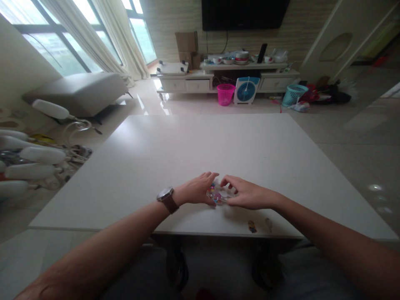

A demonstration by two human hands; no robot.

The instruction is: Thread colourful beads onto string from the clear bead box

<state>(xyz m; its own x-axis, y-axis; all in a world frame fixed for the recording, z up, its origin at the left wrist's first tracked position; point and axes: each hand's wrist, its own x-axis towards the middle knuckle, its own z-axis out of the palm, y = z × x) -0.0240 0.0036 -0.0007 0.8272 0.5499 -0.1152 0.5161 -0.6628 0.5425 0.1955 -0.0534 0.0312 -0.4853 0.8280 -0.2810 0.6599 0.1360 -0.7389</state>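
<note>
A small clear plastic container with bright, many-coloured bits inside or on it lies low over the white table, near its front edge. My left hand, with a watch on the wrist, curves around the container's left side, thumb below and fingers above. From the right, my right hand bends its fingers over the other end, its thumb at the lower edge. The container's exact kind cannot be made out. Close to the table edge, below my right hand, lies a small yellow-and-blue cartoon sticker beside a pale, see-through piece.
Beyond the table stand a pink basket, a blue-and-white fan and a light-blue basket before a white TV cabinet. White padded chair parts are heaped at the left, near a grey bench.
</note>
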